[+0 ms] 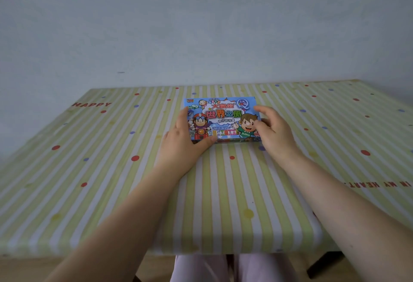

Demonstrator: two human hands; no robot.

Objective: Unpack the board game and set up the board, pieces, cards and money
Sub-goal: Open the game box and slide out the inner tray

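Note:
A blue, cartoon-printed board game box (223, 118) lies flat and closed in the middle of the table, lid up. My left hand (182, 145) lies against the box's left side, fingers straight along the edge and thumb stretched along its near edge. My right hand (273, 131) sits at the box's right end, fingers loosely bent above the lid's right edge and thumb near the side. No board, pieces, cards or money show outside the box.
The table (111, 181) wears a green-and-white striped cloth with coloured dots and red lettering. A plain pale wall stands right behind its far edge. My knees show below the near edge, and a dark table leg (324, 263) at lower right.

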